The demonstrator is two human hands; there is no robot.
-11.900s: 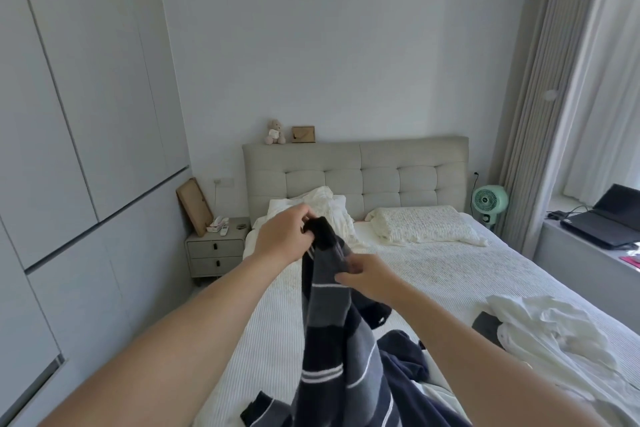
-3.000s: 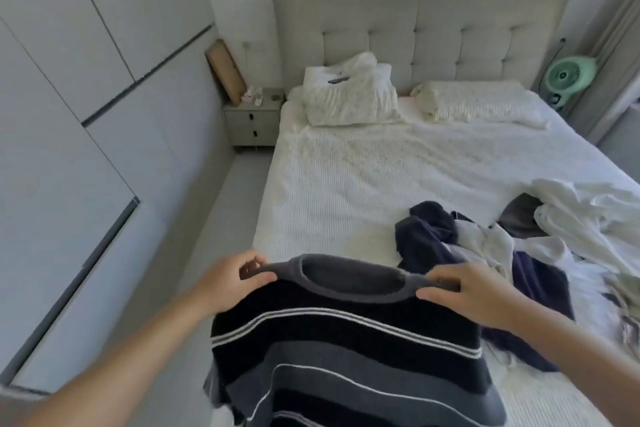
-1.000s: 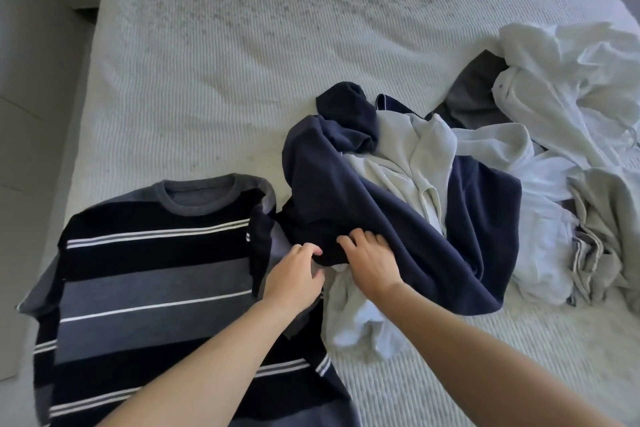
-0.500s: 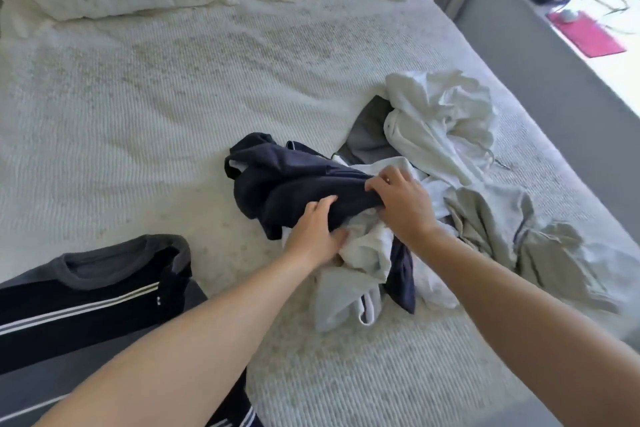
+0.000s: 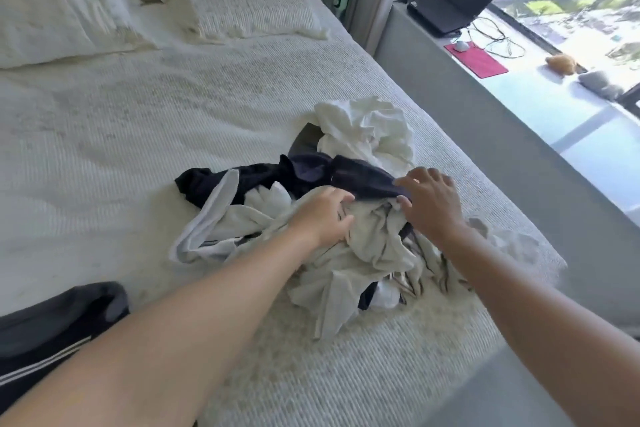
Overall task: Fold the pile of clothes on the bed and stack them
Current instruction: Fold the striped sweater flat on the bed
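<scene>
We are reaching into the pile of clothes [image 5: 346, 218], which is lying in a loose heap on the bed [image 5: 138, 135] toward its window-side edge, well away from the pillows [image 5: 239, 10]. Our left hand [image 5: 323, 215] is resting on the pale cloth at the heap's middle with fingers loosely bent, gripping nothing that we can see; our right hand [image 5: 431, 201], just beside it, is spreading its fingers over the navy garment [image 5: 360, 177], touching it, though we cannot tell whether the thumb is pinching a fold underneath. We are judging all of it to be light, limp and tangled: soft knit in the navy piece, thinner crumpled cotton in the white garment [image 5: 363, 128] at the far side of the heap, a cream one [image 5: 374, 246] bunched in creased folds on the near side. Nothing here will be slipping or breaking, but pieces will be dragging one another, so we are wanting a hold on a hem, collar or shoulder seam, not a middle bunch. The striped sweater [image 5: 52, 333] is lying flat on the bed, well apart from the heap. The ribbed bedcover should be gripping fabric a little.
</scene>
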